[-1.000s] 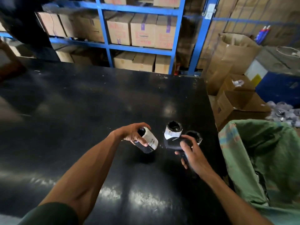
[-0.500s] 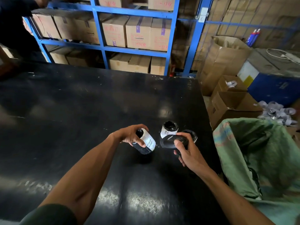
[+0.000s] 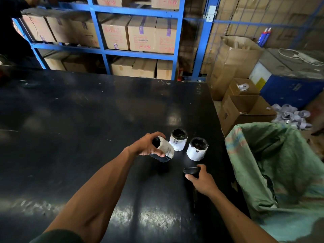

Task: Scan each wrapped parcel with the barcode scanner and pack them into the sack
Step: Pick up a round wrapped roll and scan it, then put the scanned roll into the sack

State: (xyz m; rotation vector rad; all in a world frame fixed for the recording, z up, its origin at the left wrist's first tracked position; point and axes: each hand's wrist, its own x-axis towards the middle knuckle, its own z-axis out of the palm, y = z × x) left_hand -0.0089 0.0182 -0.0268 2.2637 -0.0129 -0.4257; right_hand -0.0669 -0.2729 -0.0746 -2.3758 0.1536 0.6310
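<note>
My left hand (image 3: 146, 145) grips a black wrapped parcel (image 3: 164, 150) with a white barcode label, tilted just above the black table (image 3: 87, 120). Two more labelled parcels stand upright on the table: one (image 3: 178, 142) right behind the held one, the other (image 3: 197, 149) to its right. My right hand (image 3: 203, 181) holds the black barcode scanner (image 3: 191, 170), low over the table, nearer to me than the parcels. The green woven sack (image 3: 280, 163) hangs open at the table's right edge.
Open cardboard boxes (image 3: 245, 109) and a pile of crumpled label backing (image 3: 292, 115) lie on the floor at the right. Blue shelving (image 3: 136, 13) full of cartons stands behind the table. A person in dark clothes (image 3: 12, 28) is at the far left.
My right hand has drawn the scanner back toward me, uncovering the right-hand parcel. The left hand keeps the tilted parcel in about the same place.
</note>
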